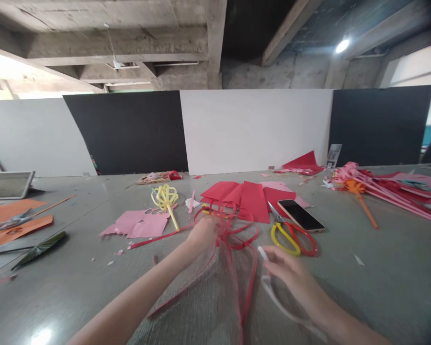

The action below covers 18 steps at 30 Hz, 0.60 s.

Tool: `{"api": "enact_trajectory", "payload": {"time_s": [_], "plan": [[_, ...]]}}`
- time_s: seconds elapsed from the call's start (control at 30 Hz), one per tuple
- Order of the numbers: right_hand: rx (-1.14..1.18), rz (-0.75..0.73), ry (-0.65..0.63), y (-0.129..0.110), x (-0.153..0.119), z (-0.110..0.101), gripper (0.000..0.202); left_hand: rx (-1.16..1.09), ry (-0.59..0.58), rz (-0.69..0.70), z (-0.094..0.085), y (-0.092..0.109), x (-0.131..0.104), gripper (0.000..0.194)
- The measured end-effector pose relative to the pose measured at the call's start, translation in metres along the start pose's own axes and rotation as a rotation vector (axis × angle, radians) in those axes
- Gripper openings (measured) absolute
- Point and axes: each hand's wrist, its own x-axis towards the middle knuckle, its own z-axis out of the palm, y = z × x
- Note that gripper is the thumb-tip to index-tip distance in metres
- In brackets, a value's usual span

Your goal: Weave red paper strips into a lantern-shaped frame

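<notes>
My left hand is closed around the middle of a bundle of looped red strips, whose long tails trail over the grey table. My right hand, to the right of the bundle, pinches a white strip that curls down toward the table's near side. Scissors with yellow and red handles lie just beyond my right hand, beside a dark-screened phone. Red paper sheets rest behind the loops.
Pink paper and a yellow looped paper piece lie left of centre. At the far left are orange paper, other scissors and a tablet. Pink strips and an orange piece lie right; panels stand behind.
</notes>
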Motion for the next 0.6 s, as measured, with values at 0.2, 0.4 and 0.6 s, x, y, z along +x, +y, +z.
{"api": "enact_trajectory", "payload": {"time_s": [0.2, 0.4, 0.6], "plan": [[-0.012, 0.022, -0.003, 0.001, -0.002, 0.002, 0.023, 0.049, -0.073, 0.083, 0.006, -0.012, -0.014, 0.030], [0.023, 0.028, -0.004, 0.002, -0.002, 0.006, 0.025, 0.045, -0.149, 0.200, 0.008, -0.008, -0.018, 0.035], [0.021, -0.001, -0.011, 0.004, -0.002, 0.007, 0.022, 0.069, -0.183, 0.271, -0.002, -0.005, -0.020, 0.026]]}}
